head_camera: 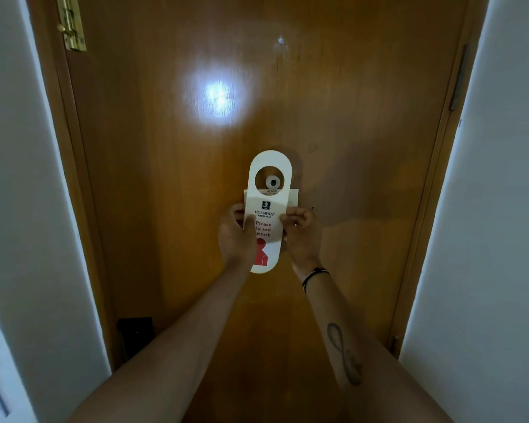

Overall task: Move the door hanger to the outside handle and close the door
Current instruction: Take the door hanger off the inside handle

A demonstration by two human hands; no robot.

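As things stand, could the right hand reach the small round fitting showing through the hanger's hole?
Probably yes. The right hand grips the door hanger just below the fitting, which shows uncovered through the hole; it would have to let go first.

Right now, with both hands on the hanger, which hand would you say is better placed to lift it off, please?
Probably left: the left hand has its thumb across the door hanger face in a fuller pinch, while the right hand only holds the edge.

Bare door [364, 209] face around hanger [268, 206]; walls [501, 209] flanking.
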